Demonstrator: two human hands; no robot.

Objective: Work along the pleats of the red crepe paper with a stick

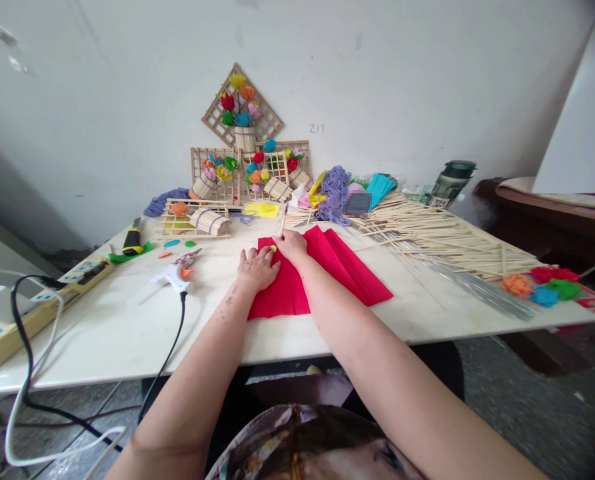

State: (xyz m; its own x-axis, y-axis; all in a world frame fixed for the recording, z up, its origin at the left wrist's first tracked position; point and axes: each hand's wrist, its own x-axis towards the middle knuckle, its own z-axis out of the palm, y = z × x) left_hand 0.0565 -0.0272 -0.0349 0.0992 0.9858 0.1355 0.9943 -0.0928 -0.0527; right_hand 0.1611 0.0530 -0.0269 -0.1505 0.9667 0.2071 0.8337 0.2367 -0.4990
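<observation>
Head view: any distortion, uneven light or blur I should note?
Head view: wide-angle stretch toward the sides; darkened right-hand corners; soft, fairly even light, with faint shadow near the glue gun; a pixelated patch beside the larger purple yarn pile; left hand and right hand readable, fine detail soft.

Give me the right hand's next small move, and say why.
Probably trace along the small, flat yellow piece's edge with the slim white pen-like tool: the right hand holds that tool close by, and the left hand rests on the creased red crepe-like sheet, its fingertips at the piece.
</observation>
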